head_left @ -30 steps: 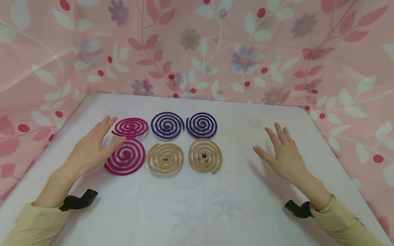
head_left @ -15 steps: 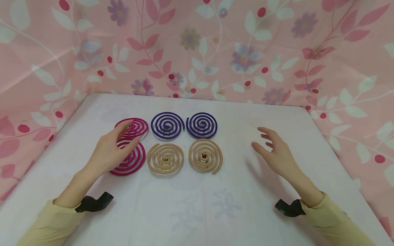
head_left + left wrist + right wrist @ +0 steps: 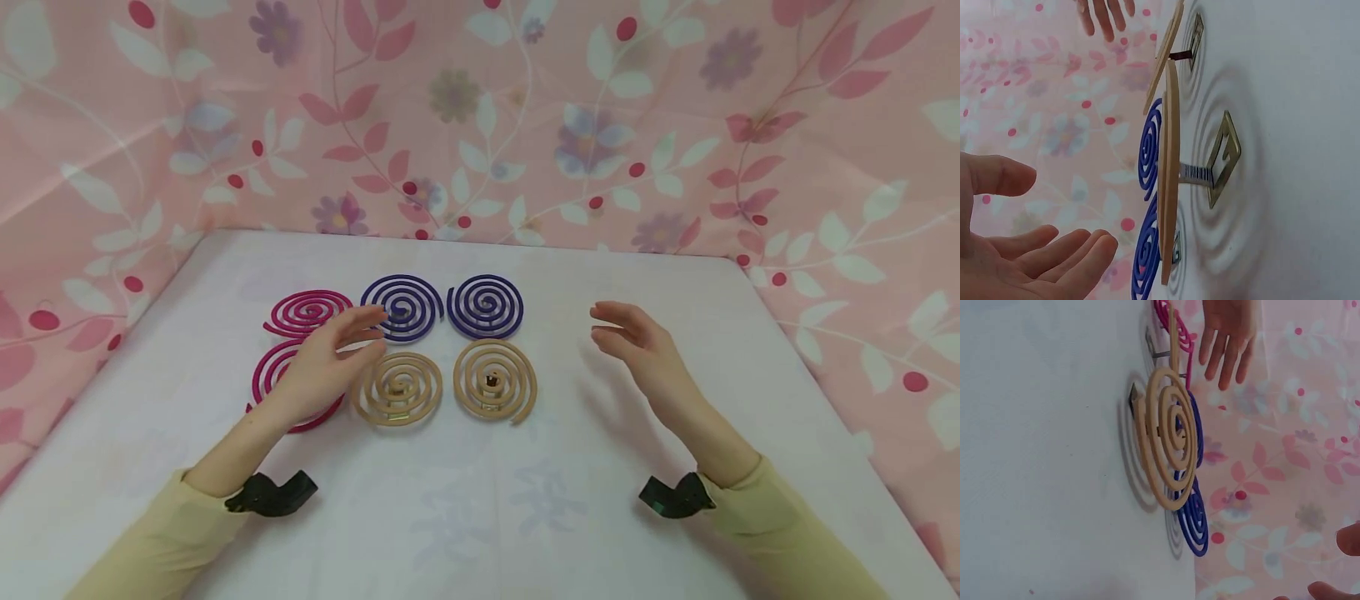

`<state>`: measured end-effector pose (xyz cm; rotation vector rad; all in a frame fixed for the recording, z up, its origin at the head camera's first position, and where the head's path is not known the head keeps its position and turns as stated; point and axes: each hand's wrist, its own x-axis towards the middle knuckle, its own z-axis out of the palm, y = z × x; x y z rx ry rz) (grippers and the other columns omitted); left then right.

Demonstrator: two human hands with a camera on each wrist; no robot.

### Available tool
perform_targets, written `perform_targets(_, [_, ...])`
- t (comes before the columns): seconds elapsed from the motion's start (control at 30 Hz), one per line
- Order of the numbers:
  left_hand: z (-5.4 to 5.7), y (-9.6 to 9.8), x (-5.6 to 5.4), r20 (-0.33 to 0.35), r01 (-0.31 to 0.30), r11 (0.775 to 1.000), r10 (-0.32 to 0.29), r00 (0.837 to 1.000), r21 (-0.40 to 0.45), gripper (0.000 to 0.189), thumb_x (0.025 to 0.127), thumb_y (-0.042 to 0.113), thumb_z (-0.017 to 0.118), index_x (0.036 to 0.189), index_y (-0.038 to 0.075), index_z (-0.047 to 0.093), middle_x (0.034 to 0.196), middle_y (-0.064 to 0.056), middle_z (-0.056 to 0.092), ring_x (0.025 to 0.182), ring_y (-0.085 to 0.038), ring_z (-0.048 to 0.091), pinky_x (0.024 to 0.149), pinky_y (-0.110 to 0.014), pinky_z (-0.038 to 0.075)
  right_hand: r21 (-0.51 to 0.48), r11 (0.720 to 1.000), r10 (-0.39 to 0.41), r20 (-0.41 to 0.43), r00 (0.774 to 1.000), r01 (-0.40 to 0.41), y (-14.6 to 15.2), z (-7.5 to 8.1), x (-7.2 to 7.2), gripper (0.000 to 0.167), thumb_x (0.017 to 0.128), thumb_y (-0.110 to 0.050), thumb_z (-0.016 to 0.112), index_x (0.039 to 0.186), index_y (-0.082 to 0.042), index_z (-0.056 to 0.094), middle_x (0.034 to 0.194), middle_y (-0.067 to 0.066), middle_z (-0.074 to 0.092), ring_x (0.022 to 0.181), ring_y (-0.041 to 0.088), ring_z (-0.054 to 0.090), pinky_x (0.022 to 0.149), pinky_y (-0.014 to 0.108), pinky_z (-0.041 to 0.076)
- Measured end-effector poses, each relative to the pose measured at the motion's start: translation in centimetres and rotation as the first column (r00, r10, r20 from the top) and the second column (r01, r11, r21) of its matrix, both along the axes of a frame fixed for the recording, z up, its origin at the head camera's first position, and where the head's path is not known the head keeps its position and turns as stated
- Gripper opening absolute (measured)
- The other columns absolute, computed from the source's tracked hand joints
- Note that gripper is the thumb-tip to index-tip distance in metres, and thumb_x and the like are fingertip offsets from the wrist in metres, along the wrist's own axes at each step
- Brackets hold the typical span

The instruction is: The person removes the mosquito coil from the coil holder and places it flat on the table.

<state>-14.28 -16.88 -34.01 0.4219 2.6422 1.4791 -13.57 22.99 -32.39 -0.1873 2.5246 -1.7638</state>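
Mosquito coils stand on small metal holders in two rows on the white table. In the head view, a rear pink coil (image 3: 312, 311) and a front pink coil (image 3: 257, 379) are at the left. Two dark blue coils (image 3: 401, 309) fill the rest of the back row, with a left tan coil (image 3: 397, 388) and a right tan coil (image 3: 492, 408) in front. My left hand (image 3: 324, 364) hovers over the front pink coil, its loosely bent fingertips beside the left tan coil. Right of the coils, my right hand (image 3: 647, 354) floats above the table, fingers relaxed. Neither hand holds anything.
The left wrist view shows a metal holder (image 3: 1196, 174) raising a tan coil above the tabletop (image 3: 1297, 156). Pink floral cloth (image 3: 510, 117) hangs behind the table and along its sides. A black wrist-worn device (image 3: 273, 494) sits at each cuff.
My left hand has moved right from the table's left side, across the pink coils. My right hand has drifted left a little, and the fingers of both hands have bent. The coils look unmoved.
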Motion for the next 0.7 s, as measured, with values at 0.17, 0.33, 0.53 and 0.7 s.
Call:
perform_targets(0.17, [-0.6,1.8,-0.3,0.033,0.033,0.999,-0.034,0.999,0.033,0.052,0.100,0.021,0.060,0.147,0.005,0.044,0.148,-0.018,0.051,0.132,-0.034,0.054,0.106,-0.052,0.047,-0.050,0.999,0.001,0.004,1.000,-0.001,-0.6,0.5,-0.2,0.048,0.103,-0.025,0.056,0.144,-0.002,0.045,0.139,0.006,0.052,0.119,0.008,0.057,0.098,0.016,0.049])
perform_targets(0.33, [-1.0,3.7,-0.7,0.089,0.064,0.992,-0.074,0.993,0.109,0.052,0.101,0.018,0.058,0.148,0.002,0.041,0.149,-0.020,0.048,0.134,-0.035,0.052,0.109,-0.051,0.044,-0.081,0.997,0.017,0.036,0.999,-0.014,-0.6,0.5,-0.4,0.045,0.104,-0.024,0.052,0.143,-0.003,0.045,0.139,0.007,0.052,0.120,0.009,0.058,0.101,0.022,0.050])
perform_targets(0.53, [-0.8,5.7,-0.5,0.164,0.069,0.969,-0.110,0.980,0.236,0.053,0.102,0.015,0.054,0.149,-0.002,0.036,0.154,-0.022,0.041,0.141,-0.035,0.044,0.116,-0.049,0.035,-0.163,0.986,0.021,0.058,0.998,-0.011,-0.5,0.4,-0.7,0.037,0.104,-0.021,0.052,0.139,-0.008,0.049,0.136,0.005,0.055,0.119,0.012,0.060,0.100,0.024,0.051])
perform_targets(0.7, [-0.4,6.0,-0.1,0.224,0.059,0.957,-0.126,0.966,0.283,0.053,0.103,0.015,0.051,0.150,-0.001,0.035,0.156,-0.022,0.039,0.143,-0.035,0.040,0.118,-0.050,0.033,-0.259,0.966,0.043,0.110,0.993,-0.013,-0.6,-0.2,-1.1,0.034,0.103,-0.020,0.055,0.135,-0.009,0.051,0.134,0.007,0.057,0.119,0.014,0.061,0.099,0.026,0.052])
